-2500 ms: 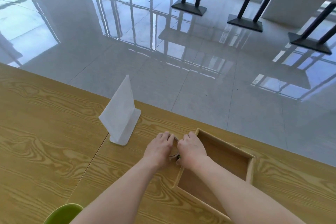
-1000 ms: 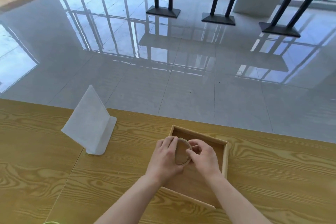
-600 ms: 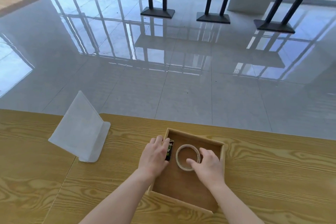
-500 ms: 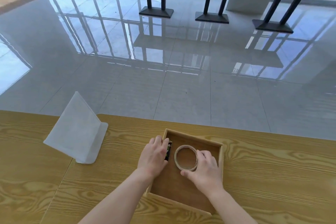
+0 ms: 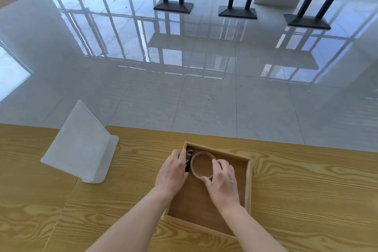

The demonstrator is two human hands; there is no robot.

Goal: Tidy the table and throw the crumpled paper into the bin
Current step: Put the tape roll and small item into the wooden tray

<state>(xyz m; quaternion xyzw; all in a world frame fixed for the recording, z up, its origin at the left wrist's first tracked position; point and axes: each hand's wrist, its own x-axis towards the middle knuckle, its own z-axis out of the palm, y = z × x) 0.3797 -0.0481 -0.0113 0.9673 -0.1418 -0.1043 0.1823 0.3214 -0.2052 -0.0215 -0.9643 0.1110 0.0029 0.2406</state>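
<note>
Hands first: the right hand is curled round the 4 o'clock side of a tape roll, thumb and fingers on its rim. The roll lies flat in the 11 o'clock corner of a shallow wooden tray. The left hand rests over the tray's 9 o'clock wall with its fingertips against a small dark patterned packet; from where I stand I cannot tell whether it grips the packet or only touches it. The packet stands on edge, squeezed between wall and roll. A white sign stand sits on the bench out at 9 o'clock from the tray. I'd say the risk is that packet: nudge the roll harder and it could tip flat or ride up over the wall. Neither crumpled paper nor bin is anywhere in sight, so that part looks undone.
</note>
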